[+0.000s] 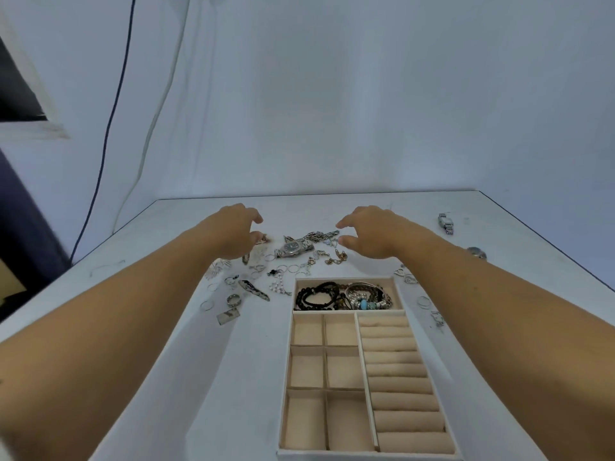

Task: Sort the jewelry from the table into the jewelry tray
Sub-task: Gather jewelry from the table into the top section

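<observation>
A: The left hand (238, 229) reached out over the far side of the table (499, 294), fingers curled and parted, holding nothing that I could make out. The right hand (372, 232) was the same, half open, thumb and fingers apart, hanging above the chain.

B: Were they touching anything?

A: I couldn't tell. Both were just above the heap of jewelry (286, 257), on either side of a wristwatch (293, 248).

B: How far along was the sorting?

A: Early, I'd judge. Only the far, wide compartment of the tray (286, 387) had anything in it: black bead bracelets (316, 296) and a silver bunch with a blue bead. The six small squares and the padded ring rolls (399, 377) were bare.

B: And what was left?

A: Most of it. Rings, pendants and chains lay loose beyond the tray and to its left, a few rings near its right side, and a second watch (446, 223) well apart at the far right. All small, thin, tangly silver bits.
</observation>
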